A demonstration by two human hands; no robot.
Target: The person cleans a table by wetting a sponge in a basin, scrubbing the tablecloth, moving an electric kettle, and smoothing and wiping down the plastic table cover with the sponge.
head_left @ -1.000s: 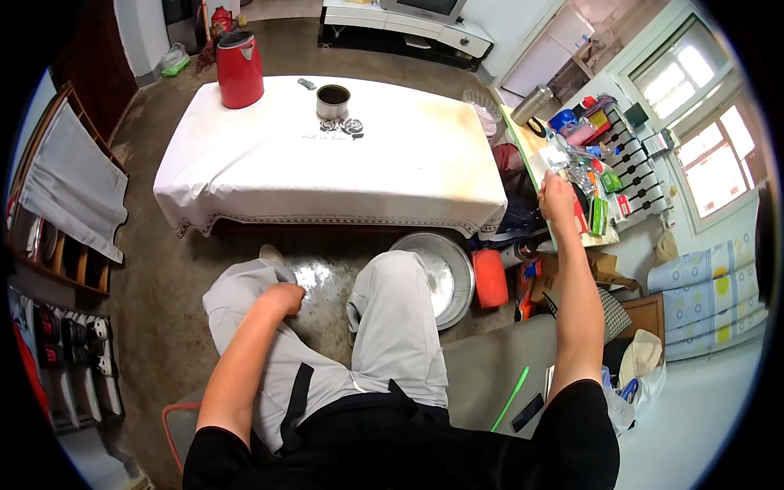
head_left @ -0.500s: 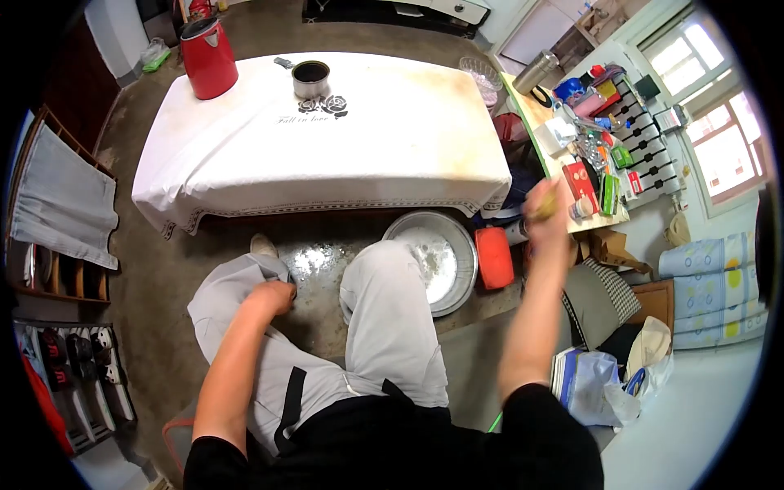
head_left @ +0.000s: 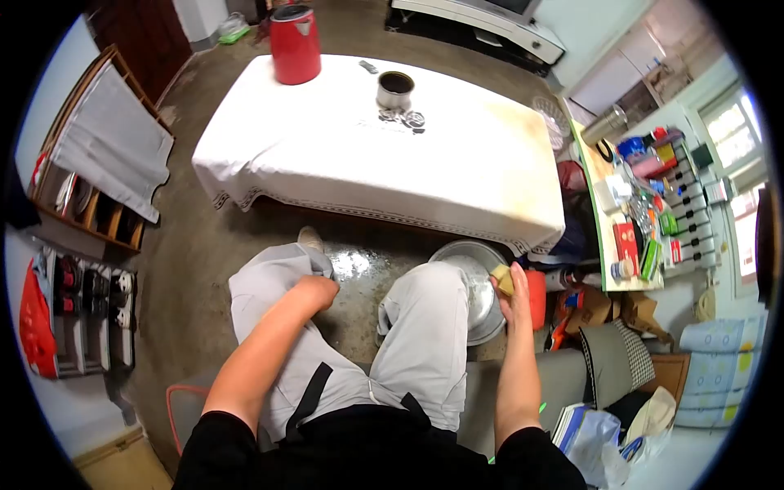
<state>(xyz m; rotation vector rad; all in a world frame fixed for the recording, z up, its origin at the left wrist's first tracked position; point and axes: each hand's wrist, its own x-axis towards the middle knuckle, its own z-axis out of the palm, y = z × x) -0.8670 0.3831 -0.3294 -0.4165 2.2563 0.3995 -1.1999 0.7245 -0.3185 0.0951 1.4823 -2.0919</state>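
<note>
My right hand is closed around a small yellow block that looks like a sponge. It is above the right side of a round metal basin on the floor, close to a red plastic container. My left hand lies by my left knee with its fingers curled in; what they hold, if anything, is hidden. My right leg covers the basin's left part.
Ahead stands a table with a white cloth, bearing a red kettle, a metal pot and a remote. A crowded side table stands at right. Shoes fill a rack at left. The floor looks wet.
My right hand has come down from the side table's edge to the basin, carrying the yellow block. My left hand stays by my knee. The view has turned right.
</note>
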